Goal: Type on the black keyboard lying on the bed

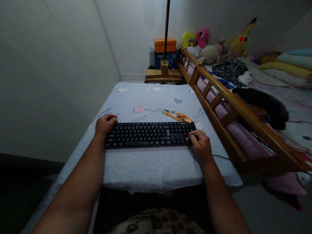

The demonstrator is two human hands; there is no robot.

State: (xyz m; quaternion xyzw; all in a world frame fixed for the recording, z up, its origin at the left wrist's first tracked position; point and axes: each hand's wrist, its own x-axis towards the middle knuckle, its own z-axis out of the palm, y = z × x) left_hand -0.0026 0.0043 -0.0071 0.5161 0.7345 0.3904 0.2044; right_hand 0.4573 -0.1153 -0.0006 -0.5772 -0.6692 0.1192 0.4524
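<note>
One black keyboard (146, 135) lies between the fingers of the left hand (105, 125), whose hold I cannot tell, and those of the right hand (201, 143), pinched on a small pale thing (187, 138).

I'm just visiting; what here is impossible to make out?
All in the head view:
Letters on the keyboard: mostly too small and dim.
Shape of the small pale thing in the right hand: mostly covered by that hand.
Near end of the cable: hidden behind the right arm.
Top of the pole: cut off by the upper edge.
</note>
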